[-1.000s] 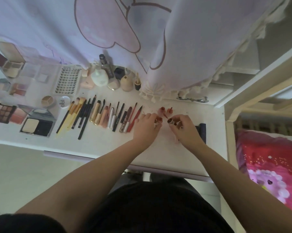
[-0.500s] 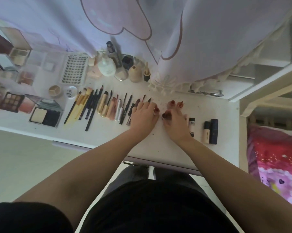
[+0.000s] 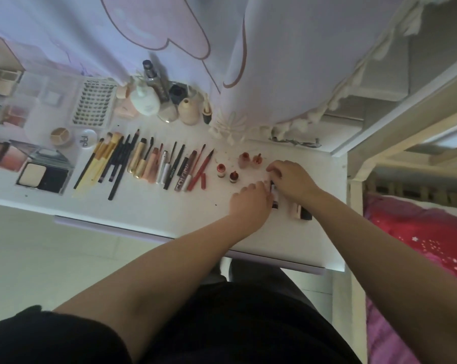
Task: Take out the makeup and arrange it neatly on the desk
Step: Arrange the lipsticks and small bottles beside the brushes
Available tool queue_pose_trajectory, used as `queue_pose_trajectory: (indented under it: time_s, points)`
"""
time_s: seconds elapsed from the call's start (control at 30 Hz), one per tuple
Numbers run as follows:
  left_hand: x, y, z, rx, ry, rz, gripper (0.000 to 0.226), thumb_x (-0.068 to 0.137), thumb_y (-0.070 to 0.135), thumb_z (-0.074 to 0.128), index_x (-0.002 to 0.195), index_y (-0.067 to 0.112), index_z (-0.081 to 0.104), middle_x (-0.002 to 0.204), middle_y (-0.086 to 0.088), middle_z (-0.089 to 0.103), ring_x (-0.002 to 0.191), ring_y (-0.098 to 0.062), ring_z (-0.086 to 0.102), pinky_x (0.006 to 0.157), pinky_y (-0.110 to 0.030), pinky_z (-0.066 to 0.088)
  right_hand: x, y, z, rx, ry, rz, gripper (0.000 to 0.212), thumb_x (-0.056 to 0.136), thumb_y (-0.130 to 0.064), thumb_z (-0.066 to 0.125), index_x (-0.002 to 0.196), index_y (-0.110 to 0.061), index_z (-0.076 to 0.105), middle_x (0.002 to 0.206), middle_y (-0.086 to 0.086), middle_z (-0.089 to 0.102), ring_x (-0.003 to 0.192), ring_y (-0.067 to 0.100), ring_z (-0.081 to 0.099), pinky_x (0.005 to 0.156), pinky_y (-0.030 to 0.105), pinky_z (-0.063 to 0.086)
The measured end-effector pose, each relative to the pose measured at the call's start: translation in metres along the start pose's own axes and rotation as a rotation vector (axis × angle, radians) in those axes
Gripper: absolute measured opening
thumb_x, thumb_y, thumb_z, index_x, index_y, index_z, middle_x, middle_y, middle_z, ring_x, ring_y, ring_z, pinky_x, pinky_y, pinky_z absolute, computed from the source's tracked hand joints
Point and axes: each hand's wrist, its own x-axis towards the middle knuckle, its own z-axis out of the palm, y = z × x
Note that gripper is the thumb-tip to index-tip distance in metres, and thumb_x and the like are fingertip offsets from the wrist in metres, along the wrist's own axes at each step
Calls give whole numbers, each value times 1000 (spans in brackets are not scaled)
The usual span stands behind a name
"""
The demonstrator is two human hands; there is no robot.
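1. Worktop (image 3: 153, 214): white, seen from above; the makeup lies in rows across it, and the step in hand is judged to be lining up the tubes at the right end.
2. Left hand (image 3: 249, 203) and right hand (image 3: 293, 181): both meet over one small tube (image 3: 274, 191), which lies on the worktop between them. The fingers of both hands are curled in and appear to pinch it, left at its near part, right at its far end; the exact contact is hidden by the knuckles.
3. Handling, judged: the small tube is light, rigid and smooth, so it may roll or slip. A pinch across its middle, or one at each end, should steer it best.
4. Two more tubes (image 3: 301, 210), one pale and one dark, lie just beside it under the right wrist. Count of tubes here: three, partly covered.
5. Small red bottles (image 3: 232, 176): four, upright, in two loose pairs between the pencils and the hands. Probably glass, top-heavy and easy to tip; hold by the body, not the cap.
6. Brushes and pencils (image 3: 143, 164): a close row of roughly twenty slim sticks; the count is uncertain where they overlap. Light, stiff, apt to roll.
7. Palettes and compacts (image 3: 42, 174): about six at the left, several open; hinged lids and pressed powder are fragile.
8. Bottles and jars (image 3: 167, 103): about six along the curtain (image 3: 274, 61).
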Motion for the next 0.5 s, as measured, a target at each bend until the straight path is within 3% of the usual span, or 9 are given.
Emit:
queue_pose_trajectory:
  time_s: [0.17, 0.3, 0.4, 0.5]
  points:
    - [10, 8, 0, -22, -34, -104, 30, 99, 31, 37, 114, 7, 45, 115, -12, 57, 101, -31, 59, 74, -35, 40, 7, -4, 5, -216, -15, -48, 28, 95, -29, 42, 109, -16, 62, 110, 9, 58, 102, 28, 53, 84, 40, 44]
    - [-2, 1, -4, -26, 21, -47, 27, 98, 28, 38, 111, 6, 45, 109, -12, 56, 94, -34, 58, 69, -34, 34, 2, -4, -11, -167, -17, -99, 31, 96, -37, 42, 92, -14, 62, 95, 7, 60, 90, 26, 55, 77, 36, 43]
    - [-18, -9, -15, -137, 78, 92, 22, 99, 25, 39, 107, 6, 46, 95, -9, 55, 81, -30, 56, 64, -31, 32, -15, -9, -28, 45, -169, -113, 39, 96, -44, 43, 73, -17, 57, 72, -1, 62, 68, 16, 55, 62, 28, 41]
    - [-32, -21, -28, -208, -40, 210, 26, 101, 29, 36, 112, 9, 49, 95, -2, 53, 77, -20, 52, 66, -28, 34, -36, -13, -38, 207, -447, -68, 35, 95, -43, 48, 81, -16, 66, 64, -6, 64, 51, 5, 51, 56, 21, 40]
